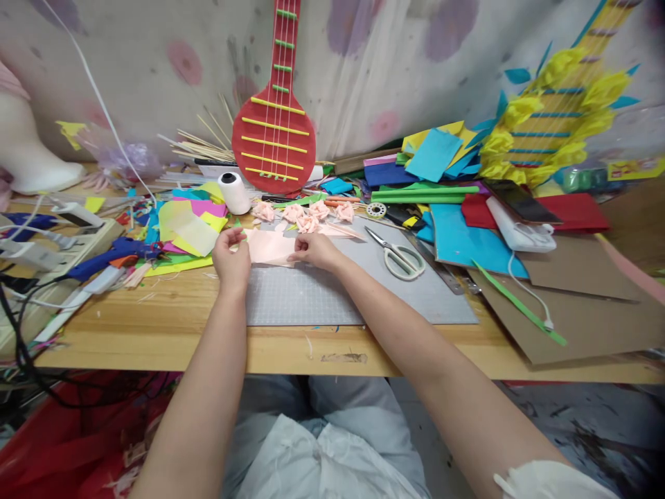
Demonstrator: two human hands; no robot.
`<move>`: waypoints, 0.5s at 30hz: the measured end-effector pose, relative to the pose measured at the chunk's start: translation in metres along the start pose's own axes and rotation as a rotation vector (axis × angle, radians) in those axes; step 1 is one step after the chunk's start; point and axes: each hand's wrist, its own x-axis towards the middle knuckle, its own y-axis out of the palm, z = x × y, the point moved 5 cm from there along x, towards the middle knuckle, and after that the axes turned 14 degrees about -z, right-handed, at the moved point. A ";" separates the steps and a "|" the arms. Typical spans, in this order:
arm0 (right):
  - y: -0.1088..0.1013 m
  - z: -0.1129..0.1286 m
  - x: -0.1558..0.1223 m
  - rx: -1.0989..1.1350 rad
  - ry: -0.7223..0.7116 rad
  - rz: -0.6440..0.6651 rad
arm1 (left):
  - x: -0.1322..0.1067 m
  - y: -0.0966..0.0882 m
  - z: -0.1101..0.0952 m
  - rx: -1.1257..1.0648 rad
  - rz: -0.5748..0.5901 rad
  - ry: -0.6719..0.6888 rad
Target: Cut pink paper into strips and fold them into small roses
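I see my left hand and right hand pinching opposite edges of a flat pink paper sheet, not yet shaped. Beyond my hands lie several finished pink paper flowers; scissors rest unused just right of my right hand.

Pale pink paper sheet — flat, perhaps folded — on grey mat

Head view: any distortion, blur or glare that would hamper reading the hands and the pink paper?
Head view: wide-angle bending at the edges, the table front curving; even soft light, no glare; left hand, right hand and pink paper sharp; lower corners slightly smeared.
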 end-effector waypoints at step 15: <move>0.002 -0.006 0.003 0.316 0.127 0.065 | 0.009 -0.006 0.018 0.290 0.147 -0.088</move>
